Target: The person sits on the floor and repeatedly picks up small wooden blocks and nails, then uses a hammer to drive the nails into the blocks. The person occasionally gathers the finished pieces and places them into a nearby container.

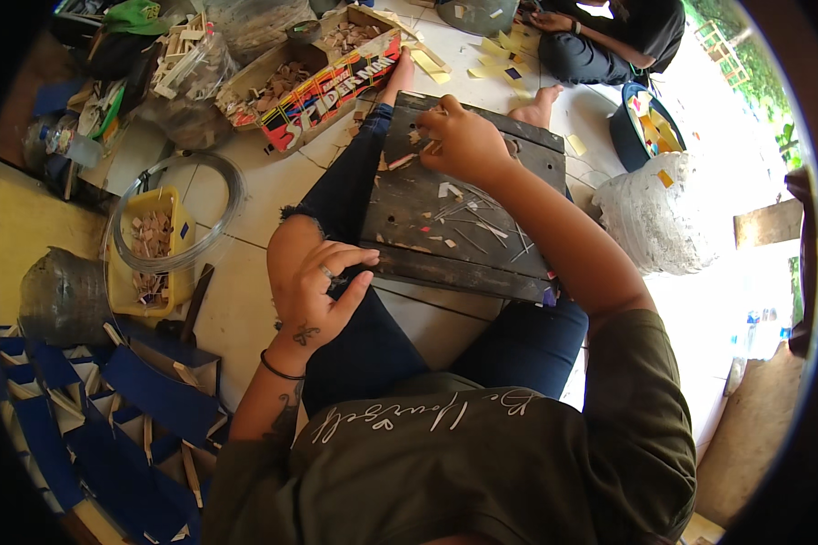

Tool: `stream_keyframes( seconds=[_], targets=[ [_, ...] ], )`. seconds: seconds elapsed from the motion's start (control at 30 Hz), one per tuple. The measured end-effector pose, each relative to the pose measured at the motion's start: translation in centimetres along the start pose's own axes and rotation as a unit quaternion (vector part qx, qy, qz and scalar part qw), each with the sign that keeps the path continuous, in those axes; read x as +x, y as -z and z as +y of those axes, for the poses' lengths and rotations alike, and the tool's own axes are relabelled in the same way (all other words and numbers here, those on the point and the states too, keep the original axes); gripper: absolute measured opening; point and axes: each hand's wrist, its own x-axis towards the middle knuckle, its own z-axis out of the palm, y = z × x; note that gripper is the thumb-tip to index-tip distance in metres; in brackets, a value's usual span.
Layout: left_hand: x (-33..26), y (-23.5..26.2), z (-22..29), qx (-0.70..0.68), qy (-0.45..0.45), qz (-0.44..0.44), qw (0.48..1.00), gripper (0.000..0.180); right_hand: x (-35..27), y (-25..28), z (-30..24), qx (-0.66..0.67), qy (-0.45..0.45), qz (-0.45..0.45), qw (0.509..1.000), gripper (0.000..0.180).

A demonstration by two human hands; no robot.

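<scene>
A dark, worn wooden board (409,213) lies across my legs. Its top carries thin metal wire pieces (482,218) and several small wood chips (400,162). Over the board's far left part, my right hand (463,141) is closed, its fingers bent down among small wood bits; what they hold is hidden. My left hand (323,282), with a ring on it, rests by the board's near left corner. Its fingers are loosely stretched, the thumb stands apart, and nothing is in it.
To the left, a wire coil (177,259) overlaps a yellow basket (184,238) of wood pieces. Blue folded pieces (159,368) pile up at lower left. A printed carton (336,95) of wood bits stands ahead. At right are a blue tub (623,136), a stuffed sack (659,218) and another person (600,54).
</scene>
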Motion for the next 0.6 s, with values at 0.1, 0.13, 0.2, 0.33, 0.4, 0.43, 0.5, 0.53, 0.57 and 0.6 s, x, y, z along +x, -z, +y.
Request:
stream_keyframes(
  seconds=[0.1, 0.13, 0.2, 0.33, 0.4, 0.43, 0.5, 0.53, 0.57, 0.6],
  targets=[
    [0.3, 1.3, -1.1, 0.043, -0.019, 0.010, 0.999, 0.021, 0.4, -0.7, -0.5, -0.045, 0.034, -0.025, 0.998, 0.043],
    [0.7, 1.3, -1.5, 0.040, -0.017, 0.017, 0.999, 0.022, 0.2, -0.7, -0.5, -0.051, 0.060, -0.005, 0.997, 0.045],
    [1.4, 1.2, -2.0, 0.073, -0.018, 0.028, 0.997, 0.023, -0.2, -0.7, -0.3, -0.059, 0.080, 0.004, 0.995, 0.051],
    [3.6, -0.1, -3.0, 0.135, -0.021, 0.038, 0.990, 0.031, -1.2, -0.6, 0.4, -0.095, 0.089, -0.003, 0.991, 0.067],
    [5.2, -1.2, -3.8, 0.102, -0.036, 0.057, 0.992, 0.033, -1.6, -0.6, 0.5, -0.100, 0.095, 0.001, 0.991, 0.075],
    [5.8, -1.6, -4.2, 0.101, -0.038, 0.041, 0.993, 0.039, -1.8, -0.6, 0.6, -0.090, 0.089, -0.002, 0.992, 0.079],
    [6.8, -2.5, -4.7, 0.119, -0.046, 0.054, 0.990, 0.042, -2.1, -0.5, 0.6, -0.066, 0.091, 0.006, 0.994, 0.087],
    [7.3, -2.8, -4.9, 0.130, -0.055, 0.059, 0.988, 0.044, -2.2, -0.5, 0.6, -0.053, 0.099, 0.018, 0.994, 0.091],
    [7.7, -3.1, -5.1, 0.142, -0.067, 0.058, 0.986, 0.046, -2.3, -0.3, 0.7, -0.043, 0.099, 0.021, 0.994, 0.095],
    [8.0, -3.3, -5.2, 0.148, -0.059, 0.047, 0.986, 0.045, -2.4, -0.2, 0.7, -0.032, 0.102, 0.027, 0.994, 0.097]
  ],
)
